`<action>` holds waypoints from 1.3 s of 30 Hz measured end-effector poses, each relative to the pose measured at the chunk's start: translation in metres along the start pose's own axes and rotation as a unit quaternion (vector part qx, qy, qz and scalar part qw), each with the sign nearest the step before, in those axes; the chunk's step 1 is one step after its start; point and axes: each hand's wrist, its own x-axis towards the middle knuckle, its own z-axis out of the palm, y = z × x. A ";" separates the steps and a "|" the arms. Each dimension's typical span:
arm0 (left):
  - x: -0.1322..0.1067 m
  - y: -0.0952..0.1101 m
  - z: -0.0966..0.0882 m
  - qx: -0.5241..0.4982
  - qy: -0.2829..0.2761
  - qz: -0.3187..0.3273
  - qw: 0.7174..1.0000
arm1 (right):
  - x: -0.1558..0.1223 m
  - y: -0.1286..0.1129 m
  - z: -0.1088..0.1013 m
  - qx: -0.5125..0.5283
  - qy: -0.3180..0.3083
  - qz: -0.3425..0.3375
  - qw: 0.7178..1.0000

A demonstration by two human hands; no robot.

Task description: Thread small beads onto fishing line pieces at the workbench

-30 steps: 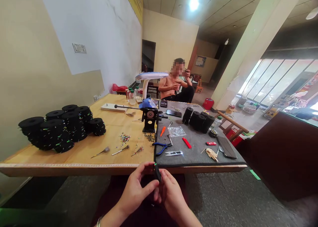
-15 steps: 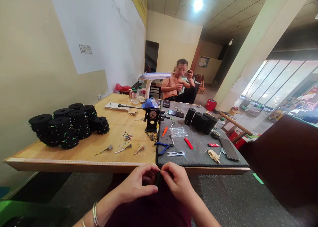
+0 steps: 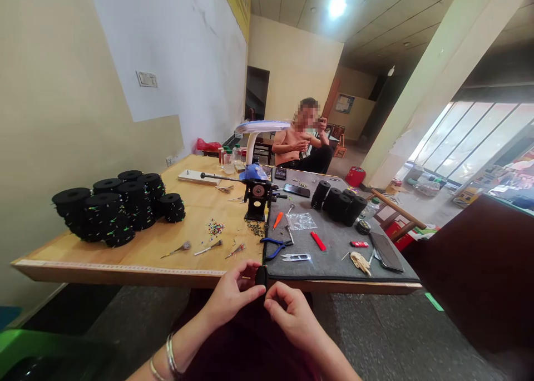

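Note:
My left hand wraps its fingers and thumb around a small black foam spool, held on end at the table's front edge. Just right of the spool, my right hand pinches thumb and forefinger together. Whatever is in that pinch is too fine to make out. Beyond the hands lie blue-handled pliers and a pair of thread snips. A black clamp-like device with a dial stands farther back. Brush-like bundles rest on the wood to the left.
Stacked black foam spools with coloured bits fill the table's left; plain black rolls stand on the grey mat. A desk lamp, phones, a red-handled item and loose beads are about. Another person sits behind.
My left hand has raised the spool slightly and turned it more into sight. The right hand has moved down a little, away from the spool's top.

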 end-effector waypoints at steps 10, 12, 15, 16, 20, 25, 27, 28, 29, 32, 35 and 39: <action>-0.009 0.007 -0.011 0.031 -0.133 -0.090 0.987 | 0.020 -0.004 -0.025 -0.060 -0.061 -0.032 0.996; -0.010 0.010 -0.010 0.034 -0.147 -0.110 0.982 | 0.022 0.001 -0.026 -0.014 -0.092 -0.007 0.996; -0.012 0.011 -0.010 0.032 -0.160 -0.124 0.979 | 0.021 0.010 -0.023 0.083 -0.125 0.045 0.988; -0.012 0.010 -0.010 0.022 -0.159 -0.129 0.979 | 0.021 0.012 -0.022 0.111 -0.131 0.061 0.983; -0.014 0.009 -0.009 -0.076 -0.159 -0.164 0.971 | 0.018 0.021 -0.016 0.177 -0.122 0.079 0.973; -0.016 0.006 -0.005 -0.191 -0.164 -0.183 0.950 | 0.012 0.030 -0.006 0.240 -0.079 0.081 0.964; -0.018 0.003 -0.004 -0.213 -0.160 -0.176 0.948 | 0.009 0.032 -0.003 0.249 -0.053 0.074 0.964; -0.019 0.002 -0.004 -0.221 -0.156 -0.172 0.947 | 0.007 0.033 -0.001 0.249 -0.041 0.069 0.965; -0.019 0.000 -0.003 -0.229 -0.151 -0.166 0.947 | 0.006 0.033 0.000 0.246 -0.030 0.062 0.967; -0.022 -0.005 0.002 -0.256 -0.143 -0.143 0.945 | 0.003 0.033 0.002 0.198 0.001 0.034 0.980; -0.023 -0.007 0.007 -0.273 -0.133 -0.128 0.944 | 0.004 0.033 0.003 0.124 0.041 0.010 0.991; -0.022 -0.005 0.009 -0.209 -0.109 -0.102 0.966 | 0.006 0.033 0.003 0.093 0.061 0.014 0.994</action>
